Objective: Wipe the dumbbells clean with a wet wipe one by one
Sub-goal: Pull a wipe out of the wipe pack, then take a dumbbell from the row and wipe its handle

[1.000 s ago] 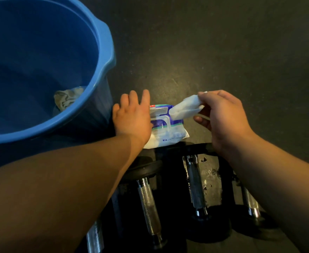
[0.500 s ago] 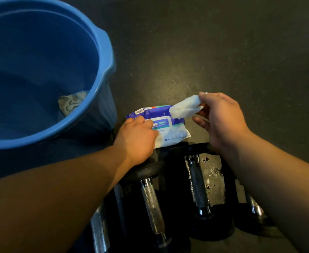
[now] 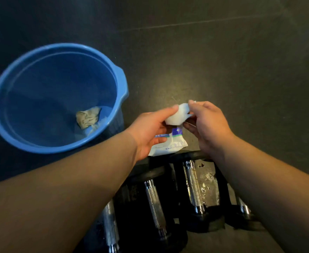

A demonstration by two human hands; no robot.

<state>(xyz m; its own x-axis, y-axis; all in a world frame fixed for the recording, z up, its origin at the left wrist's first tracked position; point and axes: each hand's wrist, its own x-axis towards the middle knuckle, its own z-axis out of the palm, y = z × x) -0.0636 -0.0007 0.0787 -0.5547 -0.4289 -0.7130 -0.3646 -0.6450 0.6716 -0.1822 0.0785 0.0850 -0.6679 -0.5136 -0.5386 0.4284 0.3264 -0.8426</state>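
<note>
Item: white folded wet wipe [image 3: 177, 115], held above the floor between both hands, over the far end of the pack. It is pinched at its left edge by the thumb and fingers of the left hand [image 3: 151, 128] and at its right edge by the curled fingers of the right hand [image 3: 207, 123]. The wipe is bunched, its longer side lying roughly left to right.

Step in hand, as judged: a fresh wipe is being readied, unfolded between the hands; no dumbbell is yet touched. Next called for: the wipe is to be spread, then brought down and toward the body onto one dumbbell.

Below it: white and purple soft plastic wipe pack [image 3: 170, 145], flat on the floor, partly hidden by the left hand.

Nearer the body: row of black-headed dumbbells with knurled chrome handles [image 3: 193, 185], side by side, long axes running away from the viewer. Wet patches are seen on the floor between two of them.

Left: round blue plastic bucket [image 3: 121, 83], holding a crumpled, soiled wipe [image 3: 87, 116].

Support: dark rubber floor [image 3: 241, 70].
</note>
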